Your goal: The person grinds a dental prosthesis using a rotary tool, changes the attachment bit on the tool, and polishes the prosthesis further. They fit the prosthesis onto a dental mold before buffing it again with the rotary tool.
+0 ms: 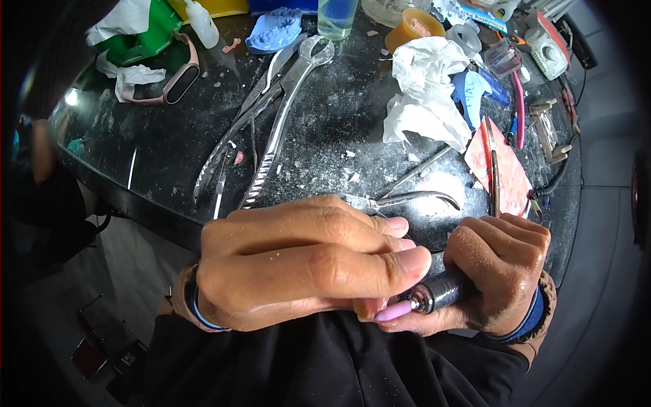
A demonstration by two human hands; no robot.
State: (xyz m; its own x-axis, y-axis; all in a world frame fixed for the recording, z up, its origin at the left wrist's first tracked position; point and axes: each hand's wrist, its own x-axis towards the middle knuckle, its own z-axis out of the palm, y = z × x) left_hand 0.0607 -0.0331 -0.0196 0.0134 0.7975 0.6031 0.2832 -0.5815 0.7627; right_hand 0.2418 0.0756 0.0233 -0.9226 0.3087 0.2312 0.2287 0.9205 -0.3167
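Note:
Low in the view, above my dark-clothed lap, my right hand [495,271] is closed around a black and metal rotary handpiece [441,292] fitted with a pale pinkish-purple conical tip [393,311]. My left hand [305,261] curls over a small pinkish piece [369,305] that is mostly hidden by its fingers; the handpiece tip touches or nearly touches this piece at the left thumb. Just beyond my hands lie a curved metal instrument [444,198] and a pink sheet [510,176] with a slim metal tool across it.
The dusty black tabletop [129,193] holds large metal pliers [278,136], crumpled white tissue [424,95], a pink-banded watch [183,74], a blue mold [274,28], a green container [135,44], an orange cup [413,27], a blue plastic piece [471,95] and a small white machine [548,53].

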